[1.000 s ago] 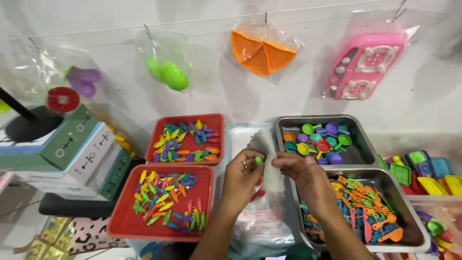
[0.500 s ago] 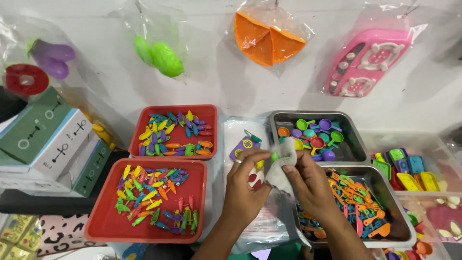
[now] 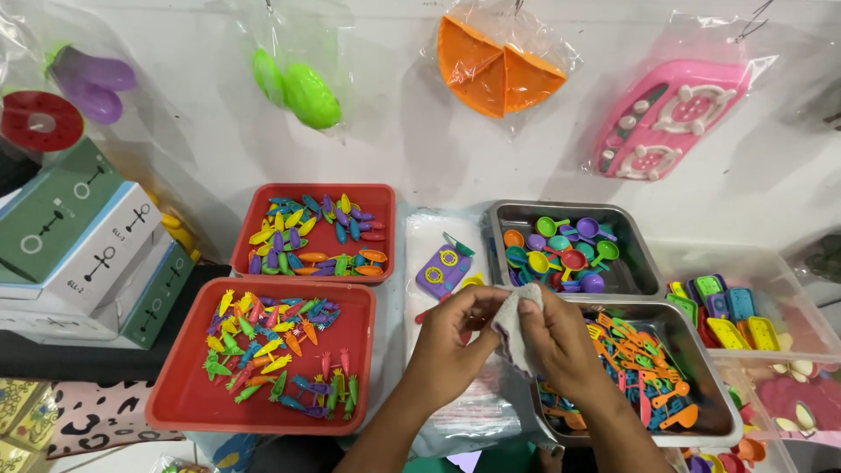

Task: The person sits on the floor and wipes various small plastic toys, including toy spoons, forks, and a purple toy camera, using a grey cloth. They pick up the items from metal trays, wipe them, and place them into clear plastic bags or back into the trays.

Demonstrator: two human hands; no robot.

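- My left hand (image 3: 451, 346) and right hand (image 3: 556, 337) are pinching a small clear plastic bag (image 3: 519, 328) (crinkled, soft) between closed fingertips.
- It is hovering over the steel tray (image 3: 701, 368)'s left edge.

left hand (image 3: 451, 346): bare, no glove | right hand (image 3: 561, 342): bare | forearms: bare, no sleeves visible
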